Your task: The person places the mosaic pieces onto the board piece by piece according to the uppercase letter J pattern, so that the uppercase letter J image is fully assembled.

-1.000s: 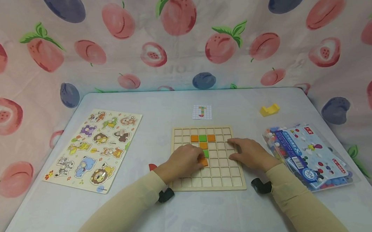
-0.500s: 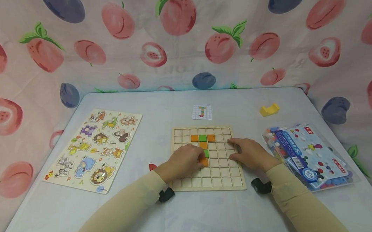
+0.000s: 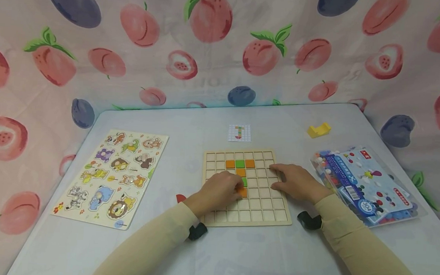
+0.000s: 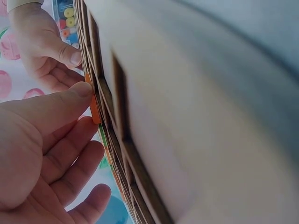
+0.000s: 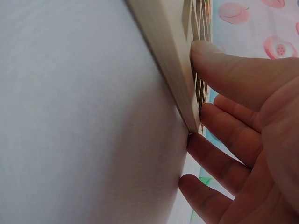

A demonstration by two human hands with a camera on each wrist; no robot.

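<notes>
A wooden grid board (image 3: 262,216) lies on the table in front of me. In its cells sit orange and green square tiles, among them a green tile (image 3: 239,164) in the upper row. My left hand (image 3: 217,191) is over the board's middle, thumb and fingertips pinching an orange tile (image 4: 93,105) at the lower end of the coloured column. That tile is partly hidden by the fingers. My right hand (image 3: 297,182) rests on the board's right edge with thumb and fingers loosely extended. Close to the left wrist lies a red quarter-round piece (image 3: 180,198).
Behind the board lies a small pattern card (image 3: 239,132). An animal puzzle board (image 3: 113,177) is at the left. At the right are a clear box of coloured pieces with a printed sheet (image 3: 367,182) and a yellow holder (image 3: 319,130).
The orange tile under my left fingers has shifted slightly right and now looks flatter in line with the column. My right hand has stayed put.
</notes>
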